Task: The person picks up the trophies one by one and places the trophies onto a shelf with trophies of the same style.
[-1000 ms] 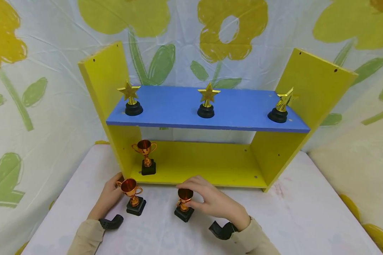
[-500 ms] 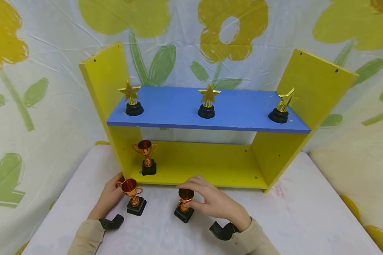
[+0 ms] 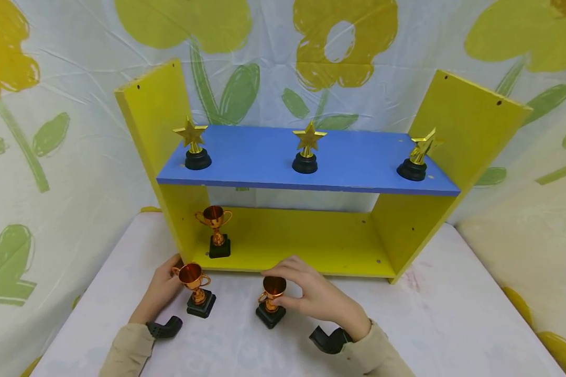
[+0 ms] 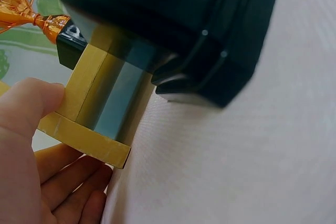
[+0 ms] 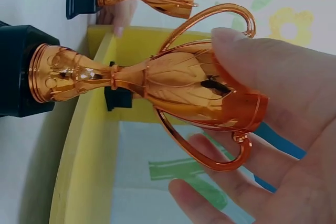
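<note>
My right hand (image 3: 311, 293) holds a copper-coloured trophy cup (image 3: 274, 286) with a black base in front of the shelf. In the right wrist view the thumb lies on the cup (image 5: 194, 82), and the fingers are around its far side. My left hand (image 3: 164, 285) grips the lower left corner of the yellow shelf (image 3: 292, 238); in the left wrist view the thumb is on one face of the board (image 4: 86, 140) and the fingers are behind it. A second trophy cup (image 3: 193, 276) stands on the table beside this hand. A third trophy cup (image 3: 215, 217) stands at the lower shelf's left end.
Three gold star trophies stand on the blue upper shelf (image 3: 254, 157): left (image 3: 191, 135), middle (image 3: 308, 139) and right (image 3: 421, 149). Yellow side panels rise at both ends. A flowered cloth (image 3: 273, 31) hangs behind, and a pale cloth covers the table (image 3: 453, 324).
The trophy cup in my right hand has turned slightly, its base shifting a little left. My left hand and the other trophies stay where they were.
</note>
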`<state>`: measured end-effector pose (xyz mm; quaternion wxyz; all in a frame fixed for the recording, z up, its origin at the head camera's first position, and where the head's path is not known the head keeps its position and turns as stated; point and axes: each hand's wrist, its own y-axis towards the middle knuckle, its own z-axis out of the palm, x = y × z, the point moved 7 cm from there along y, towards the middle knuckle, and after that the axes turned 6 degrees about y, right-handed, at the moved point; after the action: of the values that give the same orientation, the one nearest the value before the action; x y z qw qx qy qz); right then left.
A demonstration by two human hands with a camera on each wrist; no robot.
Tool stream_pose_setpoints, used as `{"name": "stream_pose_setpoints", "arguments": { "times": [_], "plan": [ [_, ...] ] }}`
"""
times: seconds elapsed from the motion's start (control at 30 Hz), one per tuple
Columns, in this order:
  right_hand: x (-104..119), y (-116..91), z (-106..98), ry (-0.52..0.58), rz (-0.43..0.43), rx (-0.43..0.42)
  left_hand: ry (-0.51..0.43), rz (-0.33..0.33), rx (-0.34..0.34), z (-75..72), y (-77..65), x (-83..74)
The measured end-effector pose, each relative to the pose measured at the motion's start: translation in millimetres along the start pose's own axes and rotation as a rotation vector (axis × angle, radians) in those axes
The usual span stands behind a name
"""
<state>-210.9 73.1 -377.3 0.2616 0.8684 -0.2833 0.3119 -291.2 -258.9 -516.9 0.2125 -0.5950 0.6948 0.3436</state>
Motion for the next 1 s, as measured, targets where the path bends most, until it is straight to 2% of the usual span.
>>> {"name": "stream_pose_setpoints", "arguments": {
  "times": [0.4, 0.77, 1.0],
  "plan": [
    [2, -1, -7, 0.003, -0.062, -0.093, -0.007, -0.023, 0.013, 1.0, -1.7, 1.0],
    [1, -1, -20, -0.007, -0.114, -0.252, -0.013, -0.005, -0.007, -1.3, 0.4, 0.5],
    [1, -2, -28, 0.006, -0.146, -0.34, -0.022, -0.032, 0.008, 1.1, 0.3, 3.7]
  ]
}}
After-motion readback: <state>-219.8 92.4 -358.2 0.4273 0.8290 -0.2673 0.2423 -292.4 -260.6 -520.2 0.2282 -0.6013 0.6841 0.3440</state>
